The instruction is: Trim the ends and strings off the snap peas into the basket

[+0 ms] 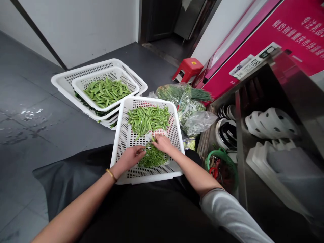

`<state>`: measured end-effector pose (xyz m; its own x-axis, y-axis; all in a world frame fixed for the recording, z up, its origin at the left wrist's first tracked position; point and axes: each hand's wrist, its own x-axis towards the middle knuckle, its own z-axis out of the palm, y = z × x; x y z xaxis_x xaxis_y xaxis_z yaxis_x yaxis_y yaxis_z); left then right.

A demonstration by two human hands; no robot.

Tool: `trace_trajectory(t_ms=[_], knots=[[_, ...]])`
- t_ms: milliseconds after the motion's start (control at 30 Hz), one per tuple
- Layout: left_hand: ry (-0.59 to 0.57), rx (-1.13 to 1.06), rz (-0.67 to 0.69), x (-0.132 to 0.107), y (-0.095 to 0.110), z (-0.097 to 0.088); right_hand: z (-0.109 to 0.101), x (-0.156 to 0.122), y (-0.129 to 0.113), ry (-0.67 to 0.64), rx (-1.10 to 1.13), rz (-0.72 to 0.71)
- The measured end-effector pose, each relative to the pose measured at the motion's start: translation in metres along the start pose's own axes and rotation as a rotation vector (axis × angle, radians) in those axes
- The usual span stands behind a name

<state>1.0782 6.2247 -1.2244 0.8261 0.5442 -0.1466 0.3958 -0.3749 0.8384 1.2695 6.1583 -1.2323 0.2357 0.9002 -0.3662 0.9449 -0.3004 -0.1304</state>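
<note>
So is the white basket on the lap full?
No. The basket is partly filled: pea pods at the far end, trimmings at the near end.

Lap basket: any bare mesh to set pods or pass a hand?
Basket: bare mesh along the left wall beside the pod pile, and along the near rim below the trimmings. Centre is crowded: left hand and right hand meet there.

Perforated white plastic basket [126, 135], glossy

1. Worn on the head — aimed forward and steeply down over the lap.
2. Close above the basket [122, 135] on the knees; floor [37, 141] at left, steel shelf [255, 199] at right, both farther off.
</note>
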Motion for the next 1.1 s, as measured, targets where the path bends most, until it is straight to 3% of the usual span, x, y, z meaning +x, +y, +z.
trace_trajectory(t_ms=[167, 333, 433, 567, 767, 967, 1100], knots=[[0.012, -0.553, -0.2, 0.013, 0.012, 0.02, -0.001, -0.049, -0.025, 0.173, 0.235, -0.185], [0.118, -0.959, -0.346, 0.011, 0.016, 0.013, -0.005, -0.06, -0.015, 0.321, 0.659, -0.3], [0.137, -1.038, -0.398, 0.008, 0.018, 0.01, -0.004, -0.063, -0.007, 0.441, 0.687, -0.366], [0.136, -1.028, -0.381, 0.005, 0.022, 0.013, -0.002, -0.07, -0.012, 0.492, 0.525, -0.424], [0.074, -0.887, -0.328, 0.003, 0.021, 0.021, -0.008, -0.08, -0.023, 0.375, 0.275, -0.3], [-0.151, -0.899, -0.243, -0.001, 0.019, 0.019, -0.012, -0.084, -0.026, 0.172, 0.706, -0.276], [-0.323, -0.948, -0.211, -0.005, 0.02, 0.018, -0.014, -0.085, -0.021, 0.133, 0.89, -0.281]])
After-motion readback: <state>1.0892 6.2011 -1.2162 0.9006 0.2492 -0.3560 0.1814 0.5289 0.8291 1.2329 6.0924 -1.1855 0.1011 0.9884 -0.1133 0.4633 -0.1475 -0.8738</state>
